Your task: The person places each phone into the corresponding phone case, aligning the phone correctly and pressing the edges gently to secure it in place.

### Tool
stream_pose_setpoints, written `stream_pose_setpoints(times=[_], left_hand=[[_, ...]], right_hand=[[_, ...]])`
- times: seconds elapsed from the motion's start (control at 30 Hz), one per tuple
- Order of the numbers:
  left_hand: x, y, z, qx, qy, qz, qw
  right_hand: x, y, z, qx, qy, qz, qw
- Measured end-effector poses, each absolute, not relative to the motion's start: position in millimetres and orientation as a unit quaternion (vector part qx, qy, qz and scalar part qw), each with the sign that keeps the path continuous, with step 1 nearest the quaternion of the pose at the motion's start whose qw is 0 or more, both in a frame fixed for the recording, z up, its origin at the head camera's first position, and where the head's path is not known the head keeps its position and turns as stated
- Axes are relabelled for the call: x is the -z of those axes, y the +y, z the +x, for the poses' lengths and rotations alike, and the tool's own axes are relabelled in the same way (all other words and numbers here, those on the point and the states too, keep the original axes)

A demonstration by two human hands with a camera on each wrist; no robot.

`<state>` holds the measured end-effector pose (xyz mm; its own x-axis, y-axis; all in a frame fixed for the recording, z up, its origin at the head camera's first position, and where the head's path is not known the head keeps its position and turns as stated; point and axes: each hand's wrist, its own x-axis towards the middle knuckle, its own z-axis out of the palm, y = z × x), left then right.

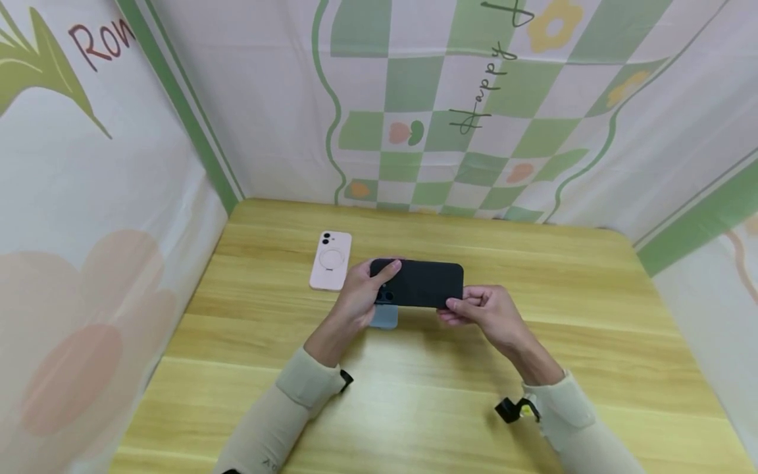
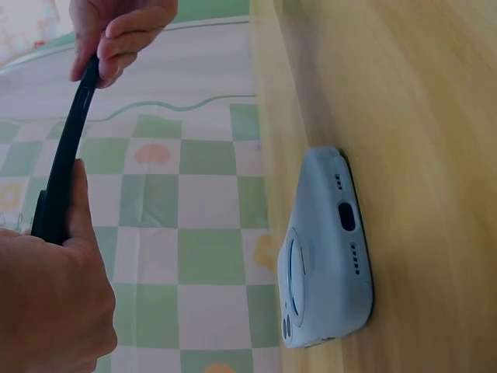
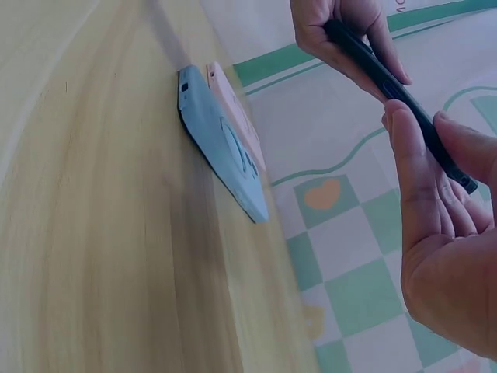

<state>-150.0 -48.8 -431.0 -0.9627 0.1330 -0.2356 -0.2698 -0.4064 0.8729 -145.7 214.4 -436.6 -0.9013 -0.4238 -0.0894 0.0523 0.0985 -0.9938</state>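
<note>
Both hands hold a black phone case point(image 1: 422, 283) level above the wooden table point(image 1: 414, 395). My left hand point(image 1: 362, 294) grips its left end, the forefinger lying over the top corner; in the left wrist view that black phone case point(image 2: 66, 151) is seen edge-on. My right hand point(image 1: 482, 309) pinches the right end, and the black phone case point(image 3: 392, 81) shows between thumb and fingers. A light blue phone in a case point(image 1: 383, 317) lies on the table just below the left hand, seen clearly as the light blue phone point(image 2: 326, 252) and the same light blue phone point(image 3: 221, 148).
A pink phone case point(image 1: 331, 259) with a ring on its back lies flat to the left of the hands; its pink edge point(image 3: 237, 116) shows behind the blue one. Printed cloth walls point(image 1: 450, 105) close in the table at the back and both sides.
</note>
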Motion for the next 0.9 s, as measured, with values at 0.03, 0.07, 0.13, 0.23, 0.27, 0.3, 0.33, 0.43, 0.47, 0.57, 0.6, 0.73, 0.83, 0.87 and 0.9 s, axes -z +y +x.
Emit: stream_pose_setpoints(times=[0.03, 0.07, 0.13, 0.23, 0.27, 0.3, 0.33, 0.43, 0.47, 0.57, 0.6, 0.73, 0.83, 0.87, 0.9], left_hand=[[431, -48, -150, -0.841, 0.524, -0.068, 0.119], [431, -47, -150, -0.846, 0.515, -0.071, 0.118], [431, -45, -150, -0.857, 0.495, -0.078, 0.117], [432, -40, -150, -0.869, 0.473, -0.086, 0.116], [431, -39, -150, -0.871, 0.47, -0.087, 0.116], [432, -38, -149, -0.871, 0.469, -0.089, 0.114], [432, -37, -149, -0.87, 0.471, -0.09, 0.111], [431, -36, -148, -0.865, 0.482, -0.092, 0.104], [431, -36, -148, -0.863, 0.486, -0.092, 0.103], [430, -37, -149, -0.849, 0.509, -0.092, 0.106], [430, -38, -149, -0.843, 0.519, -0.087, 0.109], [432, -38, -151, -0.802, 0.581, -0.049, 0.127], [435, -36, -152, -0.761, 0.633, -0.009, 0.145], [436, -36, -153, -0.744, 0.65, 0.002, 0.152], [437, -35, -153, -0.731, 0.663, 0.012, 0.16]], right_hand=[[437, 214, -146, 0.664, 0.715, -0.128, 0.179], [438, 214, -146, 0.67, 0.709, -0.127, 0.178], [439, 212, -145, 0.686, 0.695, -0.123, 0.175], [441, 211, -145, 0.713, 0.67, -0.115, 0.171], [442, 211, -144, 0.721, 0.662, -0.113, 0.171], [443, 210, -144, 0.727, 0.654, -0.112, 0.173], [444, 210, -144, 0.732, 0.65, -0.113, 0.174], [444, 210, -143, 0.729, 0.65, -0.115, 0.181], [444, 211, -143, 0.723, 0.656, -0.113, 0.184], [441, 212, -146, 0.691, 0.692, -0.096, 0.187], [439, 212, -147, 0.678, 0.706, -0.089, 0.185], [426, 215, -154, 0.618, 0.765, -0.076, 0.166], [418, 217, -159, 0.563, 0.805, -0.094, 0.164], [416, 218, -161, 0.544, 0.815, -0.103, 0.17], [415, 217, -162, 0.523, 0.826, -0.116, 0.174]])
